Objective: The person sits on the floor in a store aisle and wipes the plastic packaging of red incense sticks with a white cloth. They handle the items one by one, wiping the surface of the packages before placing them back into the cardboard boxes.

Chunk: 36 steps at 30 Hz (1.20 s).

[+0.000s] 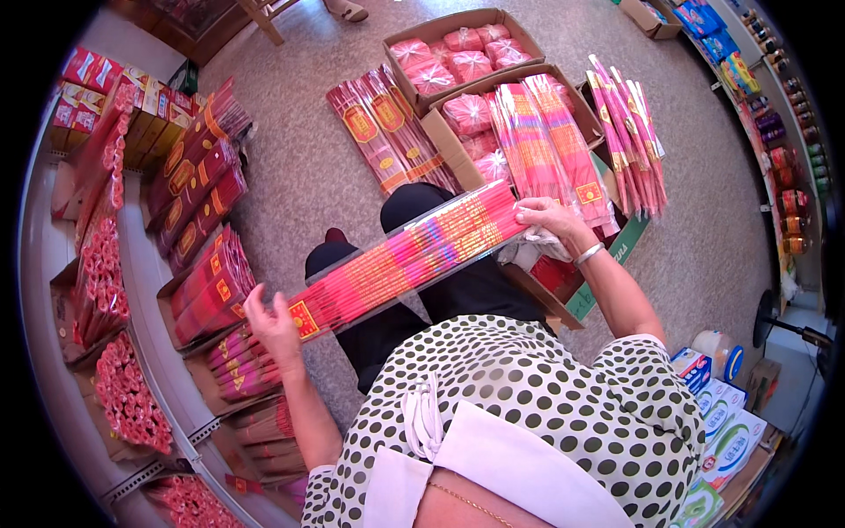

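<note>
I hold one long, clear-wrapped bundle of red and pink incense sticks level across my lap. My left hand grips its lower end, by a yellow and red label. My right hand grips the upper end, with a bracelet on that wrist. A white cloth or bag hangs under the right hand. More bundles of the same kind lie on an open cardboard box just beyond the right hand.
White shelves on my left carry red incense packs and boxes. Cardboard boxes of pink-wrapped bags and flat red bundles lie on the speckled floor ahead. Blue and white cartons stack at my right.
</note>
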Motion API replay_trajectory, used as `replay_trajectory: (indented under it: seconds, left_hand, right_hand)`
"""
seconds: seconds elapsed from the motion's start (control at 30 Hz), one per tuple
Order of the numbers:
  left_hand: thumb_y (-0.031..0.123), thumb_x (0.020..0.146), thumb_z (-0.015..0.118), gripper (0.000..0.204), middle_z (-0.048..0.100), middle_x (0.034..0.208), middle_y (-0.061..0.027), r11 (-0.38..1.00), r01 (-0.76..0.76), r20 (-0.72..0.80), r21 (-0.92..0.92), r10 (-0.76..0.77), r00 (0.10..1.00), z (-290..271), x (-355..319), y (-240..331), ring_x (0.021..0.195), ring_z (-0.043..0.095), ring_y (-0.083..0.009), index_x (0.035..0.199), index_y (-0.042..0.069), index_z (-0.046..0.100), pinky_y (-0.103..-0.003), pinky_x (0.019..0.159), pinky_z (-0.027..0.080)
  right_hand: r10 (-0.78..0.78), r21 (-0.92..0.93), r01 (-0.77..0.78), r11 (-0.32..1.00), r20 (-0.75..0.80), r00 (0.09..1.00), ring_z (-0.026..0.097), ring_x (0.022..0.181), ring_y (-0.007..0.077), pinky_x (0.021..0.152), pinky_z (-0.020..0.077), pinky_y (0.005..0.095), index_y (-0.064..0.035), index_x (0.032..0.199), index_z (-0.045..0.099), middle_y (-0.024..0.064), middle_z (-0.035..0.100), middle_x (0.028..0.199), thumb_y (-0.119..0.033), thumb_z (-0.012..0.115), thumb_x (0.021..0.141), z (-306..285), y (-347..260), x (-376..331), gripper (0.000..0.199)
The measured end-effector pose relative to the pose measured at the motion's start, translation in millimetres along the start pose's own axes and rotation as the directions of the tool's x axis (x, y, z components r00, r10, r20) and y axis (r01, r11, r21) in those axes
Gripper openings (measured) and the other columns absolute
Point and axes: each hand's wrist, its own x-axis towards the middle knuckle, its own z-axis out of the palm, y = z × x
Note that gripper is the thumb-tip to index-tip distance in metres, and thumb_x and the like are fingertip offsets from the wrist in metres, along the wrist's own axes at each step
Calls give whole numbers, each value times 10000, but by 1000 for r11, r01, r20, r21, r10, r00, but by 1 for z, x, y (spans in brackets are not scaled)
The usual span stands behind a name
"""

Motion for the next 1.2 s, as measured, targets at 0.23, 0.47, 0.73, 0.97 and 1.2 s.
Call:
replay_trajectory:
  seconds: [0.23, 0.47, 0.73, 0.97, 1.2]
  left_hand:
    - [135, 760, 635, 416, 438, 1248, -191, 868, -496, 397, -34, 467, 790, 52, -20, 93, 1153, 421, -339, 1145, 22, 526, -427, 968, 312]
    - [204, 749, 649, 541, 355, 1337, -180, 861, -507, 511, 21, 427, 746, 74, -30, 90, 1245, 332, -335, 1241, 75, 467, -540, 999, 203]
    - [406, 737, 624, 694, 234, 1425, -156, 758, -646, 593, 93, 479, 647, 77, -35, 91, 1332, 171, -330, 1329, 141, 376, -607, 1010, 71]
    - [489, 679, 641, 807, 153, 1456, -140, 724, -680, 606, 120, 489, 628, 84, -37, 84, 1346, 116, -337, 1357, 184, 327, -674, 977, 31]
    - [495, 698, 621, 771, 169, 1449, -143, 715, -690, 594, 113, 508, 623, 77, -36, 88, 1349, 89, -349, 1353, 203, 337, -683, 971, 28]
  right_hand:
    - [83, 55, -92, 994, 141, 987, 594, 759, 111, 698, 468, 223, 11, 938, 617, 53, 639, 877, -87, 640, 734, 11, -13, -6, 227]
    - [47, 114, -55, 992, 67, 997, 588, 748, 104, 687, 460, 216, 1, 928, 631, 42, 641, 852, -122, 619, 763, 14, 5, 0, 206]
    - [-35, 218, 22, 976, 55, 998, 591, 787, 96, 747, 456, 226, -12, 948, 624, 34, 643, 876, -163, 588, 818, 21, 15, 10, 203]
    - [-86, 249, 83, 965, 3, 996, 596, 799, 98, 752, 467, 227, -7, 957, 609, 42, 639, 898, -115, 567, 823, 22, 19, 18, 177]
    - [-119, 268, 116, 956, -7, 993, 589, 775, 93, 720, 472, 229, -1, 945, 611, 40, 635, 875, -124, 564, 828, 28, 10, 17, 176]
